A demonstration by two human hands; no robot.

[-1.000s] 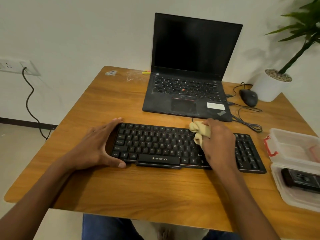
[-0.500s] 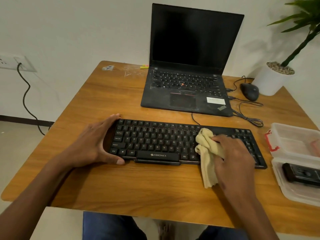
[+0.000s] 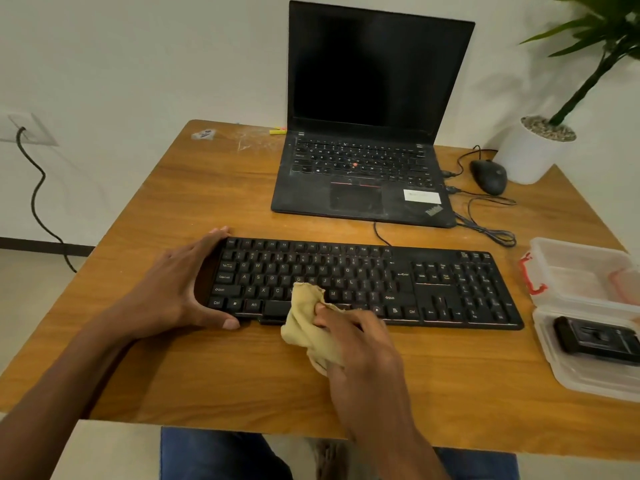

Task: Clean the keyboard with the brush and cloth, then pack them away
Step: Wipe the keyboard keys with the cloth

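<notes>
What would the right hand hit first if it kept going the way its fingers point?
Probably the left hand. The right hand points left and slightly away, along the keyboard's front rows, holding the cloth; depth is unclear.

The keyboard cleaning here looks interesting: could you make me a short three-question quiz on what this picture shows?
1. True or false: the right hand holds the cloth at the keyboard's front edge.
2. Which hand steadies the keyboard's end? A) left hand B) right hand C) neither
3. Fill in: the dark object lies in the clear ____ at the table's right side.

Key: 1 true. 2 A. 3 container.
</notes>
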